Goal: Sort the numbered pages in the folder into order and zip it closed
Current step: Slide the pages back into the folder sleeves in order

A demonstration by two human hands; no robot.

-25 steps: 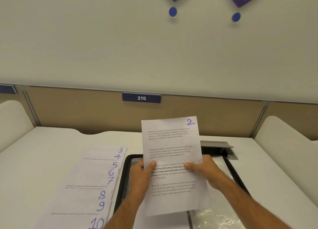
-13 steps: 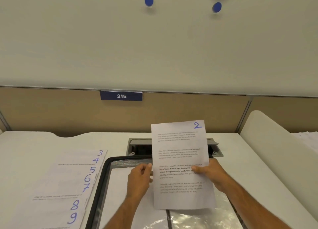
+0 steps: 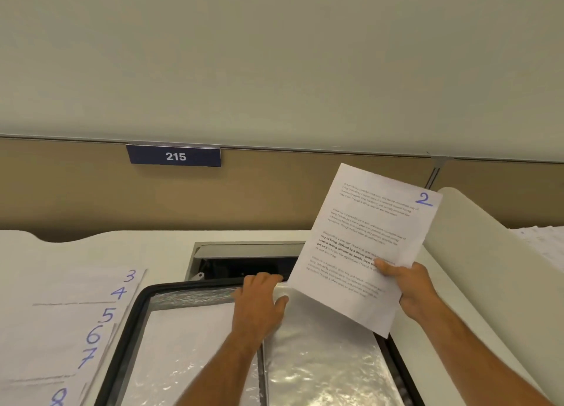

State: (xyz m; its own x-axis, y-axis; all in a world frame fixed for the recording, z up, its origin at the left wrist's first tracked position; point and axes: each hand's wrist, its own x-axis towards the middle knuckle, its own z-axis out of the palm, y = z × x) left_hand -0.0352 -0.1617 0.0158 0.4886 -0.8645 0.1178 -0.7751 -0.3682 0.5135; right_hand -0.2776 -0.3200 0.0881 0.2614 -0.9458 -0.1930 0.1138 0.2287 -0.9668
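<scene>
The sorting step is in hand: the right hand (image 3: 412, 286) pinches page 2 (image 3: 364, 246) aloft while the left hand (image 3: 259, 301) rests spread on the open folder (image 3: 128, 329), so next the page likely joins the fanned pages (image 3: 61, 329) at the worktop's left edge.

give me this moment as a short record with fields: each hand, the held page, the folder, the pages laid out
right hand: grips page 2 by its lower right part, lifted and tilted above the folder
left hand: off the page, palm down on the open folder's top edge
folder: open flat on the desk, black zip rim, clear plastic sleeves inside
laid-out pages: left of the folder, fanned so 3 to 8 show in order
desk: white; open cable hatch behind the folder
</scene>
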